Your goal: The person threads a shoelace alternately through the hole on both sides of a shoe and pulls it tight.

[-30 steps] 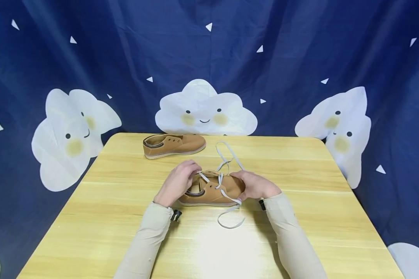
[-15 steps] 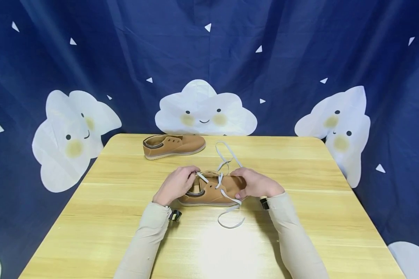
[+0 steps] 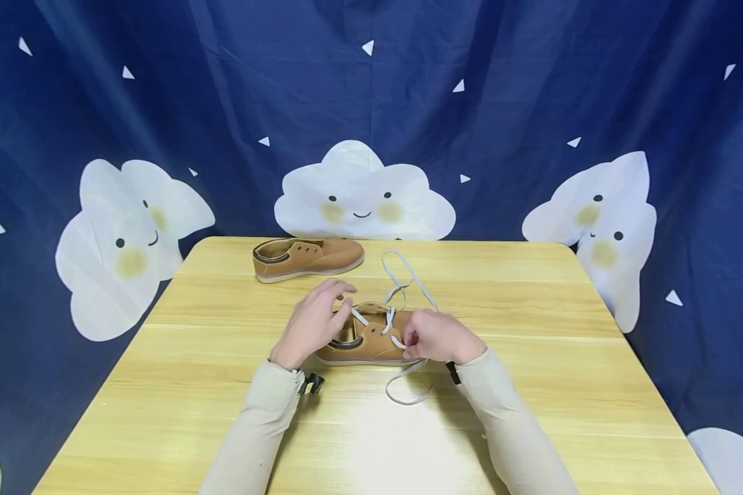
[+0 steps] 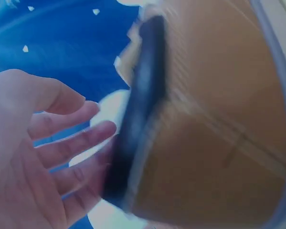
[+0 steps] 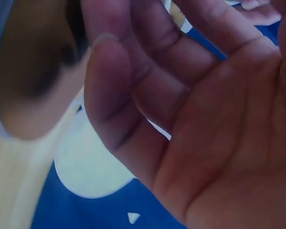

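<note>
A tan shoe (image 3: 371,349) lies mid-table, its toe to the right. A pale grey shoelace (image 3: 390,320) runs through some of its eyelets, with loose ends trailing behind and in front. My right hand (image 3: 442,337) is over the toe, fingers curled; thumb and forefinger pinch the front stretch of lace. At the shoe's opening, my left hand (image 3: 312,323) hovers with loosely bent fingers. In the left wrist view that hand (image 4: 26,162) holds nothing, beside the blurred dark collar (image 4: 138,119). The right wrist view shows curled fingers (image 5: 109,81) but hides the pinch.
Another tan shoe (image 3: 312,260), with no lace visible in its eyelets, sits at the table's back left. The light wooden table (image 3: 563,426) ends at a blue curtain (image 3: 508,110) printed with white clouds.
My right hand has left the shoe's toe and moved inward onto the front lace. My left fingers have loosened and come off the lace by the opening. The shoe stays in place.
</note>
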The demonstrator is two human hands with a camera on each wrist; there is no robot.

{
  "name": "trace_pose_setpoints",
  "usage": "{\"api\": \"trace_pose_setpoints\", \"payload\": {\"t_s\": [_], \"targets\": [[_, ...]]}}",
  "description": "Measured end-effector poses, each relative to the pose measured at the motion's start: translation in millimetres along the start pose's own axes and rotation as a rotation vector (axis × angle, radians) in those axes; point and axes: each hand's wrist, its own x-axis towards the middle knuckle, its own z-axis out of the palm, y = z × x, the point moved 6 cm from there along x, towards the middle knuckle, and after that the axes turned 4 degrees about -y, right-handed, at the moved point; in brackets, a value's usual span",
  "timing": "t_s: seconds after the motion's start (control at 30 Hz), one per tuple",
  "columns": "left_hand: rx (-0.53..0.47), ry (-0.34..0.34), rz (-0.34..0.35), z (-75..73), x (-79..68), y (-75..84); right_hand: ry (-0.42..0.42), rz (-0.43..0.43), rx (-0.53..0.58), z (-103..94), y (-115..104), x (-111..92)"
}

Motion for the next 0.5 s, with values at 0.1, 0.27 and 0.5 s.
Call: {"api": "trace_pose_setpoints", "payload": {"t_s": [0.1,0.27,0.5], "targets": [[-0.031,0.038,0.062,-3.5,-2.1,14.3,-0.027,-0.062,0.153,-0.5,2,1],[-0.068,0.013,0.122,2.3,-3.7,28.4,-0.089,-0.17,0.615,-3.2,8,2],[-0.231,-0.182,0.178,26.9,-2.0,40.3,-0.131,-0.298,0.984,-3.9,11,9]]}}
